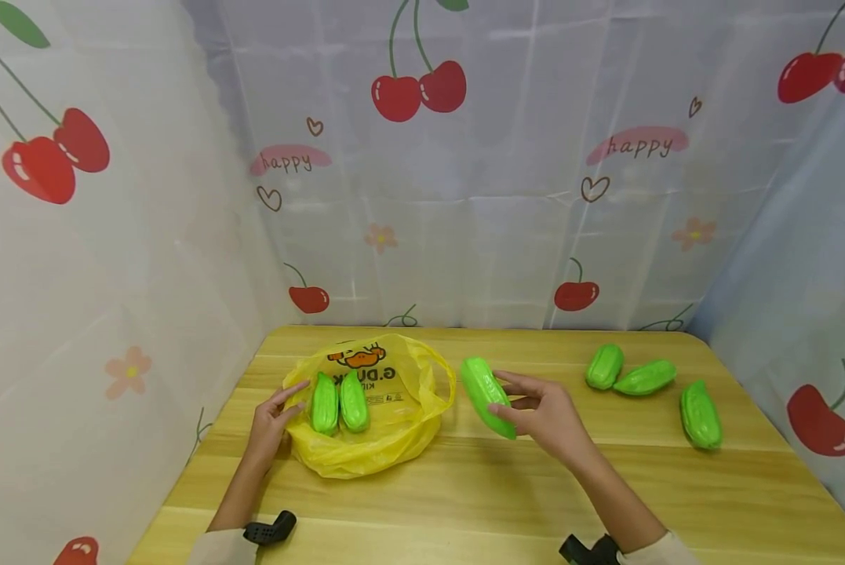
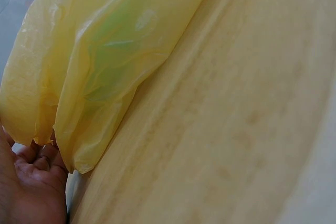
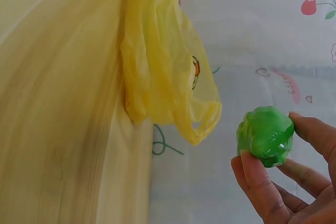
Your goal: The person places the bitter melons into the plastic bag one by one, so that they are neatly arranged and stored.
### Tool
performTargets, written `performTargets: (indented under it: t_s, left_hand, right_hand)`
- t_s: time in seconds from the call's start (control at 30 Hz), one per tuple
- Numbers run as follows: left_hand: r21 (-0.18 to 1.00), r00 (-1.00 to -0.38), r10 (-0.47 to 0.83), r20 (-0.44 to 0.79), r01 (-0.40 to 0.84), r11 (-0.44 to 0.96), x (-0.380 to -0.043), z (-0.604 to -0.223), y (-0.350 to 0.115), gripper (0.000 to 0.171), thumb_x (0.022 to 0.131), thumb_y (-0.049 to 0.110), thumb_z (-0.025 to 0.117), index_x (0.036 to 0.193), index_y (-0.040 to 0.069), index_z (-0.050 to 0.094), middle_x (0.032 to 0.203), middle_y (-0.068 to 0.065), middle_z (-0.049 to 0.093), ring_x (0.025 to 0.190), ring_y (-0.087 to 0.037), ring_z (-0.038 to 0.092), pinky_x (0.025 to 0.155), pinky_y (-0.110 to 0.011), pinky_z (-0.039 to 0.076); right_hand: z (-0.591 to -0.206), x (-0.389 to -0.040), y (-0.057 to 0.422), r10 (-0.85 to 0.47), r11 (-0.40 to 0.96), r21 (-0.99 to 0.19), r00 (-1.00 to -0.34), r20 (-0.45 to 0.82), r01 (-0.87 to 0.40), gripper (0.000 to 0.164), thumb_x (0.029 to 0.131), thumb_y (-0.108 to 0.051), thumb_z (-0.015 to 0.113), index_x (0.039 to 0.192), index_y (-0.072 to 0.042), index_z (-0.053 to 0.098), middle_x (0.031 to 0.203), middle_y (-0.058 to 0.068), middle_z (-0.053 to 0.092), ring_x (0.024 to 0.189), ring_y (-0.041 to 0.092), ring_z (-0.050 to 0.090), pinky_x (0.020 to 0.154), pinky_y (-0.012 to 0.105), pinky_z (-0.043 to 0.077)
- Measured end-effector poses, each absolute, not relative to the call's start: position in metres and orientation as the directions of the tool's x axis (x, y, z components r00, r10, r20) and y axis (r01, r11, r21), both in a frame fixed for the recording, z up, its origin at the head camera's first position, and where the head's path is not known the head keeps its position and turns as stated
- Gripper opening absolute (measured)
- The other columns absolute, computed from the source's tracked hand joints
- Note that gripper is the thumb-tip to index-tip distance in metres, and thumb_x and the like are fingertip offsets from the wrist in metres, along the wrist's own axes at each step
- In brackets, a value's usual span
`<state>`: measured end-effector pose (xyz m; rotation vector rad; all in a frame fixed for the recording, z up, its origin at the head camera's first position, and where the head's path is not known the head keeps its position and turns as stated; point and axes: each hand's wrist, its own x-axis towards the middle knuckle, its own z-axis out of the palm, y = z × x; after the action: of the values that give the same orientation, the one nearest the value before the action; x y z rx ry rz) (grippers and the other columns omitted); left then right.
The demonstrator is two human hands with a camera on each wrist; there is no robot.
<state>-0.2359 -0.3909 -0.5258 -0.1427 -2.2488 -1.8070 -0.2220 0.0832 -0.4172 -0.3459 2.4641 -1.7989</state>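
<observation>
A yellow plastic bag (image 1: 401,439) with a duck print lies on the table, its mouth spread wide. Inside it, side by side, are two glossy green gourd-shaped pieces (image 1: 325,404). My left hand (image 1: 270,424) holds the bag's left rim, thumb and forefinger over the edge; in the left wrist view, plastic hides part of its fingers. To the right of the bag, my right hand (image 1: 549,416) grips another ridged green gourd-shaped piece (image 1: 487,396) between thumb and fingers, raised above the tabletop. The right wrist view shows this piece (image 3: 265,136) end-on, apart from the bag.
Three more green gourd-shaped pieces (image 1: 701,416) lie at the right of the wooden table (image 1: 486,502). A cherry-patterned curtain (image 1: 493,196) hangs behind the table and along both sides. Black devices (image 1: 270,530) sit on both wrists.
</observation>
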Motion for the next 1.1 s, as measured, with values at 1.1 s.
performTargets:
  t_s: [1.1]
  left_hand:
    - [0.948, -0.963, -0.066, 0.262, 0.244, 0.205, -0.226, -0.506, -0.382, 0.041, 0.1, -0.002, 0.059, 0.14, -0.012, 0.053, 0.146, -0.032, 0.048, 0.15, -0.039, 0.024, 0.108, -0.005, 0.025]
  right_hand:
    - [-0.418, -0.226, -0.007, -0.404, 0.211, -0.953, -0.907, 0.116, -0.216, 0.053, 0.083, -0.024, 0.086, 0.133, -0.021, 0.07, 0.119, 0.017, 0.07, 0.091, 0.026, 0.073, 0.059, 0.036, 0.062]
